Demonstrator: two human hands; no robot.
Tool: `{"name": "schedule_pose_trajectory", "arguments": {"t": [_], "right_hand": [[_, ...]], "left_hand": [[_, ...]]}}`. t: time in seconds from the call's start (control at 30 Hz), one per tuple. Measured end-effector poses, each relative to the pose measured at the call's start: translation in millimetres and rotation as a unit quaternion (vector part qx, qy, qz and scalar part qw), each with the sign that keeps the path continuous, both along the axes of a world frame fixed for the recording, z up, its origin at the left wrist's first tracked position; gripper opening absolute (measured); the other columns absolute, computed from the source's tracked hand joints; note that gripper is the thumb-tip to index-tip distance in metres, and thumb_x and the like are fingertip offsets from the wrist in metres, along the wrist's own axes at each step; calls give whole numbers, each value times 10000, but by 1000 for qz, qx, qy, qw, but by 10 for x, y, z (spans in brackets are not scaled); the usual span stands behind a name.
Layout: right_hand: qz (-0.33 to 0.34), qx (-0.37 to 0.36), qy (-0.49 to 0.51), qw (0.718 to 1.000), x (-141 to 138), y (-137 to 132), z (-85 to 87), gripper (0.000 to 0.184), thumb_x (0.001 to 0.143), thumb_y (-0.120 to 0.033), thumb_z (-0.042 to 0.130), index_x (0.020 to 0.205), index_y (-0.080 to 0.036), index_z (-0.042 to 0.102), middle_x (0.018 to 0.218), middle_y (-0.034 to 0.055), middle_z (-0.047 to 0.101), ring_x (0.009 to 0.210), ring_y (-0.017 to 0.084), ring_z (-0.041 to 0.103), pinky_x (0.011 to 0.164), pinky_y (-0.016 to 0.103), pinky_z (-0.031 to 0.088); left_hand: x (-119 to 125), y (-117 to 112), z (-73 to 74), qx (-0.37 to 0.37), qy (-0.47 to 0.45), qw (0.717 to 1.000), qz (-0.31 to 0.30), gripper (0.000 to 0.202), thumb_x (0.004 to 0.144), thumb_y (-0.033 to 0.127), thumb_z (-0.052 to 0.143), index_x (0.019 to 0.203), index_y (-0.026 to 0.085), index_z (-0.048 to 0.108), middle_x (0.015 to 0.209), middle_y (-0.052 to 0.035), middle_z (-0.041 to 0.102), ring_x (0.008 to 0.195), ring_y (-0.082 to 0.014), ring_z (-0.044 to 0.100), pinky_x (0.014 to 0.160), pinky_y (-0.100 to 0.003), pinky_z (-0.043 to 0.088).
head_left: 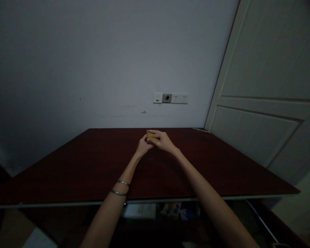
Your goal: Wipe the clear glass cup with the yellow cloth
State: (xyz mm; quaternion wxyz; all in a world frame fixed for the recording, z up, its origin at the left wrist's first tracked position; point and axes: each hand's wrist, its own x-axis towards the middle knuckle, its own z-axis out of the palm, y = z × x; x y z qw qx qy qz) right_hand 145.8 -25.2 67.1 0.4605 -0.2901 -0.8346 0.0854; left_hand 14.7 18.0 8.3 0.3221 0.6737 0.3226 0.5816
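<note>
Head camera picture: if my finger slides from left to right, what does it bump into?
Two bracelets → left hand → right hand → pale panelled door. The yellow thing overlaps both hands, so I skip it.

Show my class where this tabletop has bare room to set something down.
Two broad patches of the dark red tabletop are free: between left forearm and left edge, and between right forearm and the edge by the panelled door. Crowded: the far middle, where the right hand holds a yellow object, the left hand against it.
</note>
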Motion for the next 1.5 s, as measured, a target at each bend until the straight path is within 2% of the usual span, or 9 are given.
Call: {"name": "schedule_pose_trajectory", "arguments": {"t": [0.2,0.47,0.73,0.93,1.03,1.13,1.3,1.4,1.5], "right_hand": [[-44,-52,142,987,-28,170,-57,244,749,-329,565,929,-211,679,1049,56,646,1025,196,574,894,324,435],[10,-23,22,999,-13,23,18,217,726,-281,598,929,-271,674,1197,6,558,1090,189,532,948,326,399],[-66,-30,145,987,-9,125,-88,245,759,-310,561,965,-229,666,1098,38,623,1052,197,559,927,325,421],[21,-40,67,997,57,-9,-92,248,739,-291,592,979,-279,652,1237,5,524,1129,188,499,981,334,369],[35,-47,81,995,108,0,-56,259,739,-293,590,990,-263,650,1232,21,530,1121,189,506,977,334,372],[9,-53,128,990,89,64,-71,265,745,-303,579,993,-243,651,1181,39,570,1092,193,530,961,337,390],[-80,-34,203,975,-69,79,-153,275,756,-308,560,1001,-220,651,1173,54,575,1084,200,535,961,345,391],[-79,-10,156,985,-93,23,-139,259,754,-280,561,991,-238,656,1209,39,549,1081,200,536,959,345,393],[-27,12,22,999,-31,-37,-65,246,733,-209,576,954,-263,670,1216,16,543,1115,197,508,967,340,385]], "left_hand": [[24,-109,100,-13,-9,1000,-19,537,527,259,717,1016,109,555,869,-58,632,776,-162,577,698,-275,457],[8,-60,85,-13,-42,999,-8,522,503,225,713,989,106,564,857,-63,635,768,-171,578,681,-272,460],[29,-55,51,-30,-3,999,-29,576,508,254,735,1038,112,558,849,-45,629,720,-142,569,668,-260,456],[7,-38,52,-38,-35,998,-22,521,509,223,726,989,101,565,843,-60,634,713,-149,582,662,-277,475],[0,-82,69,-73,-19,997,-35,550,544,288,723,1035,118,542,782,-37,625,547,-106,543,500,-243,470],[-8,-118,81,-90,-9,995,-51,580,564,342,715,1068,126,526,715,-13,599,433,-70,476,368,-199,410],[-20,-89,81,-91,-21,994,-55,558,555,315,720,1039,107,536,679,-1,577,447,-64,485,372,-170,407],[-25,-52,67,-75,-13,996,-41,493,550,258,707,988,95,549,654,15,572,486,-63,495,440,-168,427],[-27,-37,46,-64,7,998,-27,474,540,197,689,981,94,551,627,29,569,488,-62,490,465,-170,421]]}}
